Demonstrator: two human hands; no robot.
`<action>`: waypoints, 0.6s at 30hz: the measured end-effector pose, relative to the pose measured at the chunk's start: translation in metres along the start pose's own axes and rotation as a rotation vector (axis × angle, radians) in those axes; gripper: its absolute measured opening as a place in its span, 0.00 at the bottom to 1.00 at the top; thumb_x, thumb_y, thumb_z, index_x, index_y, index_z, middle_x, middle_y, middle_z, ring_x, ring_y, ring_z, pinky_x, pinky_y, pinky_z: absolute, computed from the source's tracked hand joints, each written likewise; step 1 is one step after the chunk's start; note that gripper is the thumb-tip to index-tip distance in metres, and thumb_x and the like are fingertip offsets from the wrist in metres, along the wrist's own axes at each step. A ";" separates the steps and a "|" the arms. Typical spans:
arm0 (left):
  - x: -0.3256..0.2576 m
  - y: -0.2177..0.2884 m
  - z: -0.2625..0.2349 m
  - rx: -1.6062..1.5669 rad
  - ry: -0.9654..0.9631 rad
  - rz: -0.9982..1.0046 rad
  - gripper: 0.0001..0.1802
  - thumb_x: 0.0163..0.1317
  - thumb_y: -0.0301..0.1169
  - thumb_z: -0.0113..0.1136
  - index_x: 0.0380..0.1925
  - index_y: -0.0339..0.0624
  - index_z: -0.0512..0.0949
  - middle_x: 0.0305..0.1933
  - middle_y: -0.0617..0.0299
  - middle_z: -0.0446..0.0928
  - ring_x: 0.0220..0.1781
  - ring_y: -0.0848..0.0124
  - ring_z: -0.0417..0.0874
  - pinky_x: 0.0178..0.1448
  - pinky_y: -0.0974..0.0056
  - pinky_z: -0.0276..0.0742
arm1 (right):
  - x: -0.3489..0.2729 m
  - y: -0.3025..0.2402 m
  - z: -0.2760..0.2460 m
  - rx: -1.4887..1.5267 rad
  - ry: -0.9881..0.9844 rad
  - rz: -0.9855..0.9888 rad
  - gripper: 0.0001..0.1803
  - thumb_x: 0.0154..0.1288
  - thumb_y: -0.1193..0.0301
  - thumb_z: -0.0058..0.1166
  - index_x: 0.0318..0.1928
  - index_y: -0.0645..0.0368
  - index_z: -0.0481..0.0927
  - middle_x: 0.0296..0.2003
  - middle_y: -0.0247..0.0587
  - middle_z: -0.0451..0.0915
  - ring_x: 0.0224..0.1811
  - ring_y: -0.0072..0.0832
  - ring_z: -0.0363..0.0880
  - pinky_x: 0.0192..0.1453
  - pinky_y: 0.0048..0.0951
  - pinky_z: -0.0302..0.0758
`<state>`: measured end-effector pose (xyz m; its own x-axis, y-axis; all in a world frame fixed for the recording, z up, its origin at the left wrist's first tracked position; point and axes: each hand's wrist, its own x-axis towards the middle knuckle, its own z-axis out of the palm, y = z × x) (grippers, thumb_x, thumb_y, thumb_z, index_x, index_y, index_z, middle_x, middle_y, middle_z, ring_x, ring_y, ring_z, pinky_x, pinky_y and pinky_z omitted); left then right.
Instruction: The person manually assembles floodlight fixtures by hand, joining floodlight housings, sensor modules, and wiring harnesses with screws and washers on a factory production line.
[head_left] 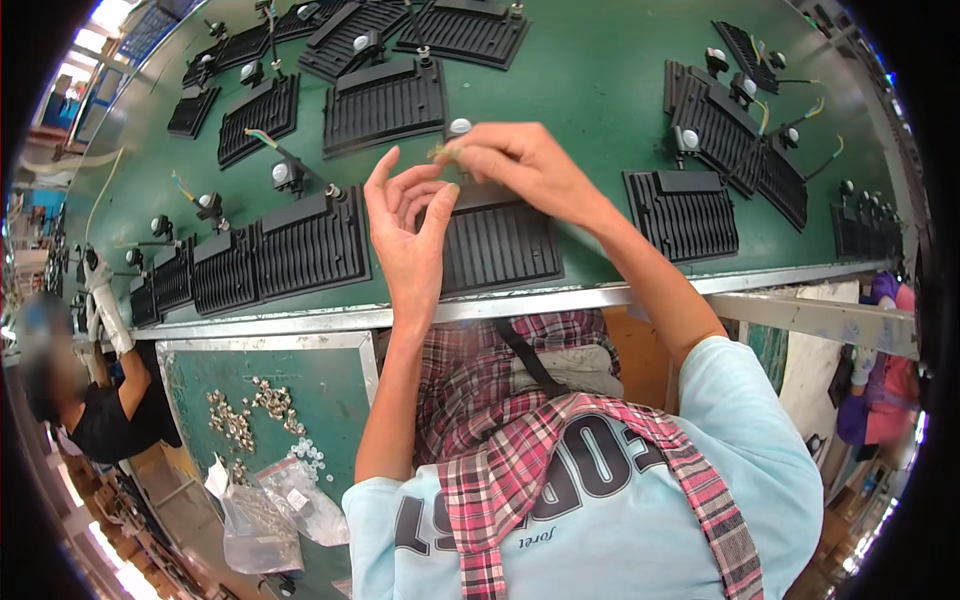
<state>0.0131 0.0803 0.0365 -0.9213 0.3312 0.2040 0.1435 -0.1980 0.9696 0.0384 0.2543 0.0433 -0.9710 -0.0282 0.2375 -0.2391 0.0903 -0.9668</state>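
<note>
Green bench [590, 90] lies below; right hand [530, 170] pinches thin yellow-green wires [440, 152], left hand [413, 240] beside curls loosely; pulling could damage them.

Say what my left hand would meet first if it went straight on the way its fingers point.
Your left hand would likely meet the black finned panel just beyond its fingers, though it may be raised enough to pass over; depth is unclear.
</note>
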 end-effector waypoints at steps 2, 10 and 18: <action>-0.006 -0.006 0.002 0.005 -0.019 -0.029 0.28 0.67 0.25 0.63 0.64 0.34 0.66 0.49 0.54 0.78 0.48 0.72 0.80 0.57 0.68 0.76 | -0.004 -0.009 -0.019 -0.115 0.112 -0.025 0.14 0.71 0.68 0.55 0.48 0.65 0.85 0.33 0.35 0.83 0.34 0.20 0.76 0.41 0.25 0.75; -0.043 -0.028 0.031 0.641 -0.448 0.307 0.21 0.54 0.30 0.71 0.49 0.40 0.79 0.51 0.54 0.76 0.56 0.55 0.76 0.62 0.55 0.69 | -0.010 -0.048 -0.060 -0.690 0.086 0.189 0.13 0.62 0.64 0.64 0.42 0.59 0.86 0.30 0.39 0.85 0.31 0.25 0.81 0.39 0.30 0.75; -0.053 -0.042 0.037 0.916 -0.575 0.487 0.23 0.48 0.37 0.75 0.46 0.47 0.80 0.56 0.55 0.68 0.62 0.55 0.68 0.70 0.47 0.59 | -0.003 -0.056 -0.085 -0.608 -0.158 0.224 0.11 0.64 0.65 0.62 0.41 0.60 0.87 0.30 0.37 0.84 0.32 0.23 0.80 0.42 0.27 0.75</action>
<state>0.0695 0.1047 -0.0099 -0.4341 0.8159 0.3820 0.8546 0.2387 0.4612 0.0546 0.3342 0.1045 -0.9961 -0.0847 -0.0242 -0.0373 0.6548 -0.7548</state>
